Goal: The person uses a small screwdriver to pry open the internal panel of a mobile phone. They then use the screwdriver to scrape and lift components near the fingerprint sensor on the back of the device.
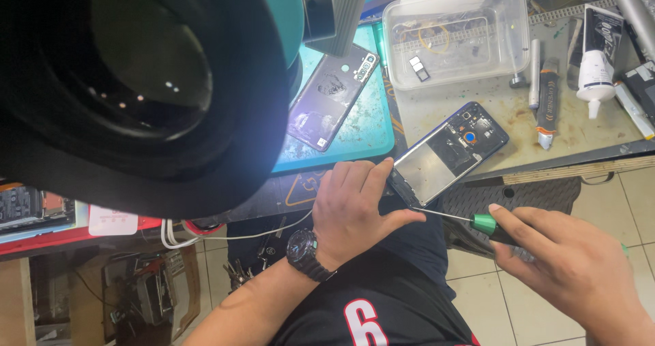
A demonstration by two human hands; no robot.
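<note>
Big black round microscope eyepiece housing (129,80) filled the upper left of the frame, closest to the lens, out of focus.

Left hand (358,206), black wristwatch (307,254) on the wrist, pinched the lower end of the opened blue-framed smartphone chassis (450,152), index finger on top, thumb underneath. Fingers closed on it. Phone sat centre frame, overhanging the bench edge, back cover off, boards and metal shield exposed.

Right hand (580,267), lower right, was wrapped around a thin precision screwdriver with a green collar (484,223); the shaft tip met the phone's lower corner by the left thumb.

Handling call: chassis looked light and rigid but fragile inside. Best held by the frame edges, as here, off the exposed parts. Screwdriver light, shaft thin, tip likely to slip.

Further out: detached dark purple phone back cover (332,97) on a teal work mat (361,128), upper centre. Clear plastic lidded parts box (457,32) at top. White glue tube with black label (597,53) upper right, grey pen-shaped tools (546,100) beside it. White cable (225,235) ran below the bench edge at left.
</note>
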